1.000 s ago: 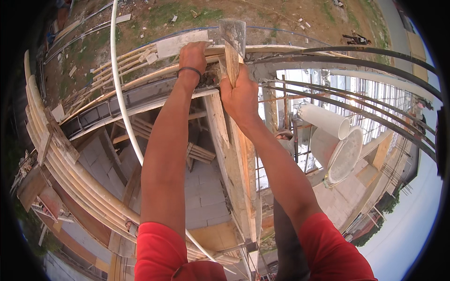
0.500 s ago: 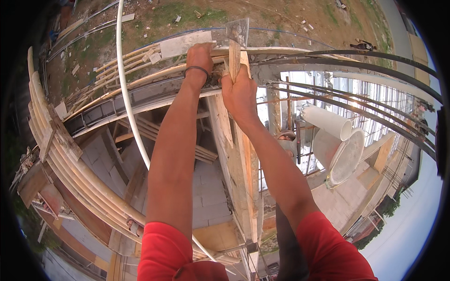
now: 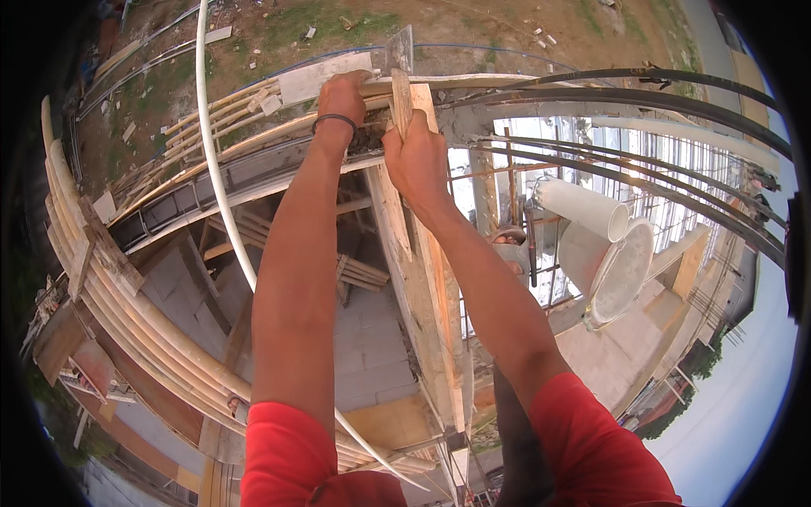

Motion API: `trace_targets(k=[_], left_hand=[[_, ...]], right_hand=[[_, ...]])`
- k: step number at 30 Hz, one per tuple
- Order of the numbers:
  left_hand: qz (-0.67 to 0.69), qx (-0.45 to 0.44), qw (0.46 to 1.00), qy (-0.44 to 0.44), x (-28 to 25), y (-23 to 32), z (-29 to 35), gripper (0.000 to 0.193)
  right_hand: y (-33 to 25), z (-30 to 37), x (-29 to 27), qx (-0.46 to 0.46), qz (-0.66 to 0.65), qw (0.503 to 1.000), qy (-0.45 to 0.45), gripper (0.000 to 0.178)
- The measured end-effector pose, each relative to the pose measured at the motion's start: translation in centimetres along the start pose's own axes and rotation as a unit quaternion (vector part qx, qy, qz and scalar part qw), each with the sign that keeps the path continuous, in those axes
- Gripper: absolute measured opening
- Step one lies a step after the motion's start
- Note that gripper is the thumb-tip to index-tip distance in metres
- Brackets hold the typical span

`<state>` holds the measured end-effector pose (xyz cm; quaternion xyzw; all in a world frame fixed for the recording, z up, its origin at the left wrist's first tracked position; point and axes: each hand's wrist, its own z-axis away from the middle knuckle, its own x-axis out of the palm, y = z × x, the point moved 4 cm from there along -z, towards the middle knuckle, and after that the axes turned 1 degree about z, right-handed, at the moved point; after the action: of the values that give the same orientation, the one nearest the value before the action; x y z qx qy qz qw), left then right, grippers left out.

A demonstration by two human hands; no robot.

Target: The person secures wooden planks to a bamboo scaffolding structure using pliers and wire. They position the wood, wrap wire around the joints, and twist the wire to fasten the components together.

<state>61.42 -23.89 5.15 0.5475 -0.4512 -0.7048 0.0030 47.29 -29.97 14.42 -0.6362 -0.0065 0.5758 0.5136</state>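
Tool blade (image 3: 400, 52) now more edge-on, apparently

The shirt (image 3: 363, 490) is red, with short, plain sleeves (image 3: 291, 448) and soft creases in the cloth. A thin, dark, rounded band (image 3: 335, 117) circles the left wrist. The hands (image 3: 342, 95) and forearms (image 3: 296, 287) are bare. One trouser leg (image 3: 517, 431) shows, dark grey.

The tool handle (image 3: 401, 103) is matt wood; the flat head (image 3: 400, 51) beyond it seems dull metal; right of the handle, the bucket (image 3: 623, 275) is smeared plastic; left of the handle, the thin pipe (image 3: 214, 169) is smooth plastic; below the handle, the sleeves (image 3: 290, 449) are matt cloth.
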Motion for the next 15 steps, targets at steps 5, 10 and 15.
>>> trace_targets(k=[5,10,15], left_hand=[[0.108,-0.074,0.991,-0.002,-0.5,0.7,-0.1,0.064],[0.117,-0.065,0.990,-0.038,-0.9,-2.1,-0.2,0.062],[0.066,-0.004,0.998,0.020,-3.4,0.8,8.0,0.063]], right_hand=[[1.5,1.0,-1.4,0.022,0.028,0.999,-0.039,0.027],[4.1,10.5,-11.2,-0.012,0.129,0.984,-0.125,0.032],[12.4,25.5,-30.2,0.209,0.234,0.949,-0.032,0.027]])
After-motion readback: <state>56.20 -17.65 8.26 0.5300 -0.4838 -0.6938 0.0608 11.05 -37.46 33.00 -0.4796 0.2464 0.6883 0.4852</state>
